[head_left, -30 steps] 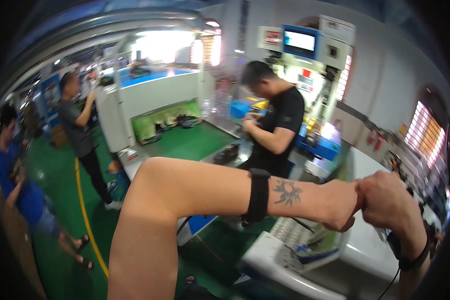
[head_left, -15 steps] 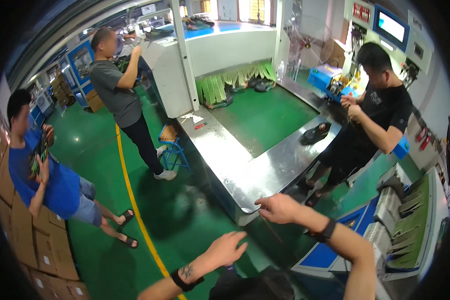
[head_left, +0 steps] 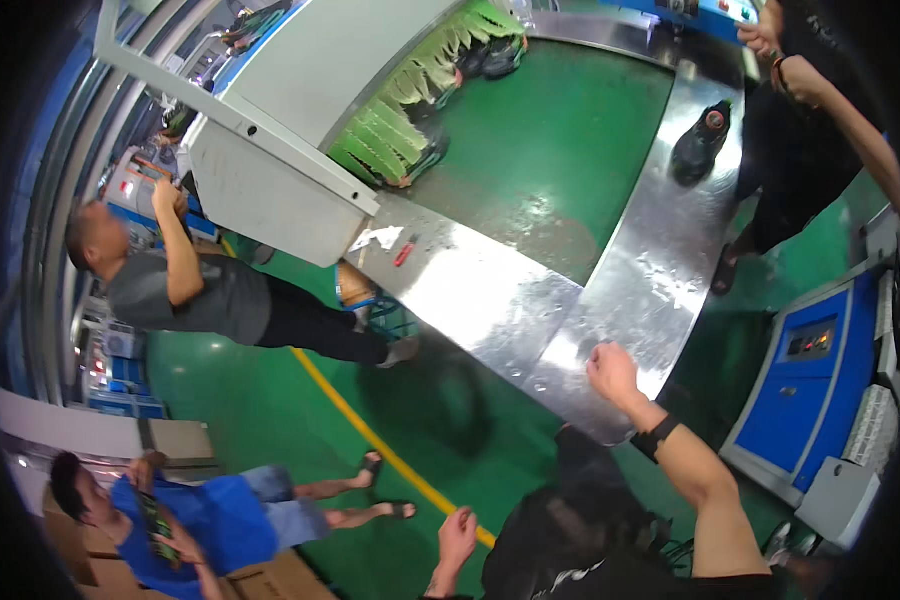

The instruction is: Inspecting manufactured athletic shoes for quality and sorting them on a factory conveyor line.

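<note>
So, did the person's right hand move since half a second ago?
Yes. Against the metal table, the right hand has shifted from beside its near corner to farther in, over its shiny top, as this view shows it.

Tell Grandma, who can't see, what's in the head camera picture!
A person's right hand is over a metal bench, the left hand beyond its edge. A dark shoe and small red object lie on the bench; three people stand nearby.
</note>
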`<act>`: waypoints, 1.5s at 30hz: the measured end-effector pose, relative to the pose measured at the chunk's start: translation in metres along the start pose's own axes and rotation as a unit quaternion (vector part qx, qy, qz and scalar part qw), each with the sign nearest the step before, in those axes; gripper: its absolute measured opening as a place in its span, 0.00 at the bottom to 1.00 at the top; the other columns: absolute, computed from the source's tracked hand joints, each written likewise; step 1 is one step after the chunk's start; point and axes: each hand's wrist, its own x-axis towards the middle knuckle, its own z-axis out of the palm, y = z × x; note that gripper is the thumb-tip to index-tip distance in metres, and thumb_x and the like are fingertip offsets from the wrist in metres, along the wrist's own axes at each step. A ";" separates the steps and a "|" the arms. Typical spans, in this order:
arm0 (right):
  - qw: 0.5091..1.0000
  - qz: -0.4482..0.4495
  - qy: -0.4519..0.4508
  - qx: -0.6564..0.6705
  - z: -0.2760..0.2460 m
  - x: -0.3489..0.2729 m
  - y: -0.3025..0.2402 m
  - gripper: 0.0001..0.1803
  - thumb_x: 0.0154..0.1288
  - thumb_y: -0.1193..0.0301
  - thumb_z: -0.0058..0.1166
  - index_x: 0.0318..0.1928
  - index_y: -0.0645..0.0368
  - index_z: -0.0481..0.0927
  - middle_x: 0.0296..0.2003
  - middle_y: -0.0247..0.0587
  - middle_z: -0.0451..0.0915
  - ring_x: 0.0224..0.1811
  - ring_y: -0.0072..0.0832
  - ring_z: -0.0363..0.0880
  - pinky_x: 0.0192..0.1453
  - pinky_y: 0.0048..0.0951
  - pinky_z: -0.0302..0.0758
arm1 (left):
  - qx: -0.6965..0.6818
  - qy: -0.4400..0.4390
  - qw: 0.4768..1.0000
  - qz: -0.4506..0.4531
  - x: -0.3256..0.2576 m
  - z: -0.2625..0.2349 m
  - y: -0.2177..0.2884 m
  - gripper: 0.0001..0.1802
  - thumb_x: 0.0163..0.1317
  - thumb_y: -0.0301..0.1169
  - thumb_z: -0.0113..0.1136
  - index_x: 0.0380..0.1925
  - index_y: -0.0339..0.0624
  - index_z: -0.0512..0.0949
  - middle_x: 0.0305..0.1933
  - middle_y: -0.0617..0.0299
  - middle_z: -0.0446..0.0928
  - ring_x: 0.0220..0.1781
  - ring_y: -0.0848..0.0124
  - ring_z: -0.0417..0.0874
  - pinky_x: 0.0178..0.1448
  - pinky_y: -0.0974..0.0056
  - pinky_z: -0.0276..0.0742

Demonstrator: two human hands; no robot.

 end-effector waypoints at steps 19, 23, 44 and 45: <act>0.945 0.326 -0.011 -0.010 0.004 0.039 -0.036 0.14 0.56 0.64 0.61 0.24 0.59 0.72 0.33 0.49 0.73 0.40 0.49 0.72 0.43 0.48 0.70 | 0.176 0.102 0.818 0.539 0.672 -0.064 0.418 0.12 0.56 0.24 0.52 0.40 0.33 0.77 0.43 0.45 0.79 0.43 0.48 0.80 0.47 0.53 0.75; 0.931 0.361 0.056 -0.001 0.003 0.054 -0.048 0.14 0.55 0.67 0.62 0.23 0.59 0.70 0.31 0.50 0.71 0.39 0.50 0.72 0.43 0.47 0.69 | 0.160 0.030 0.973 0.166 0.764 -0.114 0.451 0.24 0.52 0.36 0.58 0.44 0.28 0.74 0.51 0.35 0.73 0.56 0.47 0.74 0.56 0.50 0.71; 0.903 0.412 0.106 0.052 0.005 0.063 -0.054 0.17 0.48 0.69 0.66 0.23 0.60 0.68 0.26 0.46 0.71 0.34 0.46 0.70 0.41 0.42 0.68 | 0.194 0.139 0.949 0.206 0.844 -0.123 0.375 0.38 0.46 0.36 0.66 0.57 0.26 0.66 0.57 0.32 0.65 0.63 0.42 0.62 0.66 0.49 0.58; 0.900 0.419 0.104 0.055 0.005 0.061 -0.053 0.17 0.48 0.69 0.67 0.23 0.60 0.68 0.27 0.47 0.72 0.35 0.46 0.71 0.42 0.42 0.69 | 0.154 0.108 0.946 0.265 0.849 -0.121 0.367 0.39 0.44 0.34 0.67 0.57 0.27 0.67 0.56 0.33 0.66 0.61 0.44 0.64 0.66 0.50 0.57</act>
